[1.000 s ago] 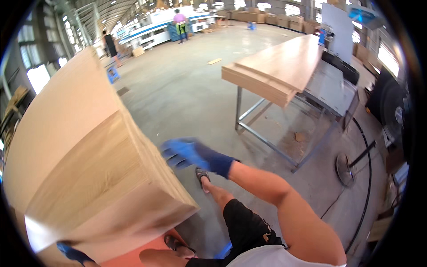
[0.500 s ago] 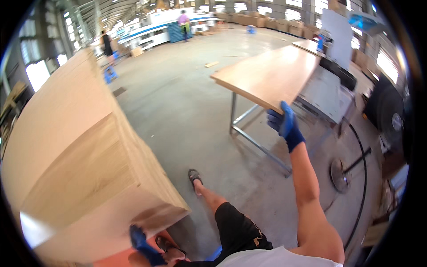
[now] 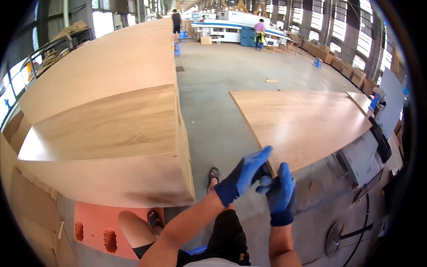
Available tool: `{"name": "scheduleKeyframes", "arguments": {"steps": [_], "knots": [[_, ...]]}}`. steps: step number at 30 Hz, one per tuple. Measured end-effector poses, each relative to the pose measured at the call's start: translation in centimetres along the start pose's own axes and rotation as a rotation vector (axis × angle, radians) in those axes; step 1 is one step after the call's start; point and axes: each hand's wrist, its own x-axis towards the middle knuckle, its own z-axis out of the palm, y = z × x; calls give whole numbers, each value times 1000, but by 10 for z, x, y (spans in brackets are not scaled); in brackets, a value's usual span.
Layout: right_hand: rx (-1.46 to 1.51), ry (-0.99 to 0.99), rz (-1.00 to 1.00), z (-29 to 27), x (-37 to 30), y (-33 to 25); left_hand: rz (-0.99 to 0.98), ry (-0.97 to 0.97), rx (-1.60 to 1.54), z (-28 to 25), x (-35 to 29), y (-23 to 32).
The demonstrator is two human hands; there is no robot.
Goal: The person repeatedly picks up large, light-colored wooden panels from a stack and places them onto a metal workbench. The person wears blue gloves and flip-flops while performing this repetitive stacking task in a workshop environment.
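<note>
Blue gloves cover both my hands, which meet at the near corner of a wood-grain board [image 3: 307, 120] lying on a stand at the right. My left hand [image 3: 244, 173] is at the board's left edge, one digit over the top and the others lower, partly hidden. Against the near edge, my right hand [image 3: 281, 191] closes with its thumb on top and fingers below the corner. To my left rises a tall stack of wood-grain panels [image 3: 106, 120], apart from both hands.
An orange pallet [image 3: 91, 227] with holes lies under the stack. A grey machine table [image 3: 362, 158] adjoins the board, and a round metal base [image 3: 333, 238] stands on the floor. Two people [image 3: 259, 33] [image 3: 176, 22] are far off near a long white machine [image 3: 222, 31]; cartons [image 3: 320, 51] line the wall.
My left hand has come up from beside the stack to the board's corner. My right hand stays at the board. The view has turned left, bringing the stack nearer the middle.
</note>
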Motion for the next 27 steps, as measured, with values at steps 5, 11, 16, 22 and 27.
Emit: {"name": "scheduleKeyframes", "arguments": {"steps": [5,11,16,22,27], "knots": [[-161,-137,-37,30,-27,3,108,269,94,21,-51,33],[-387,-458,-16,-22,-25,7,642,556,377,-34,-135,35],[310,195,-134,-151,2,-46,1102,878,561,-133,-256,52],[204,-94,-405,-262,58,-72,1020,869,-87,-230,-442,115],[26,211,-626,-105,18,27,1192,1436,578,-277,-556,120]]}}
